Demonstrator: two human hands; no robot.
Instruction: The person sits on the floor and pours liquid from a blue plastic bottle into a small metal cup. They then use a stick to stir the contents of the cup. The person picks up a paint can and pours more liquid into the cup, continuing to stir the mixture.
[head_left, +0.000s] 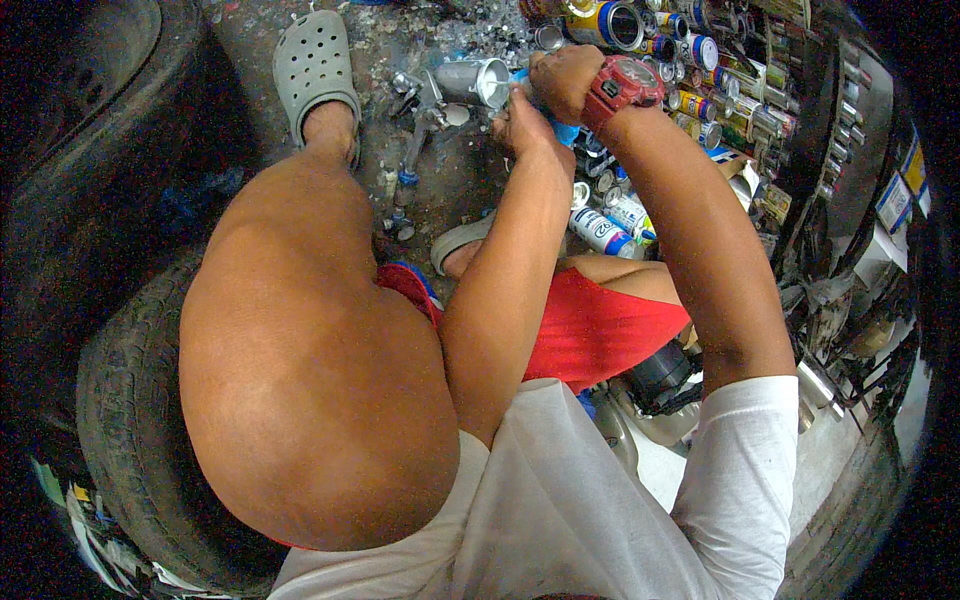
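In front of me, both hands are close together around a blue object, whose kind I cannot make out because they cover most of it. My left hand is closed at its near left side, thumb pointing up. Over its top, my right hand is wrapped, with a red watch on the wrist. Just left of the fingers is a grey metal cup, its open mouth facing the hands. Beside the cup, on the floor, lies a metal spray gun.
Many paint cans crowd the floor at the far right. A white and blue can lies nearer. Tyres stand on my left. My foot in a grey clog rests on the paint-spattered floor.
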